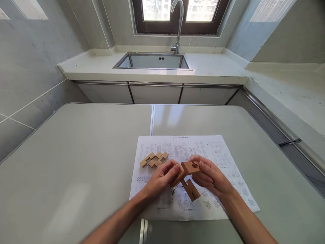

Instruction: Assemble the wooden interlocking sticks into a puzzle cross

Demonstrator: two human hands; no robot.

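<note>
Between my two hands, above a printed diagram sheet [220,149], is a small group of brown notched wooden puzzle pieces [190,191] fitted or held against each other. My left hand [165,174] pinches the left piece with its thumb on top. The fingers of my right hand [212,174] close round the upper right piece, which has a round-edged notch. A third piece slants down toward me, with a dark mark near its end. Several lighter notched wooden pieces [154,159] lie on the sheet, just beyond my left hand.
The sheet rests on a pale folding table [83,145] with a seam down its middle. Past the table's far edge stands a white counter [213,64] with a sink [152,68] and a tall faucet [180,23]. A ledge [291,98] runs along the right.
</note>
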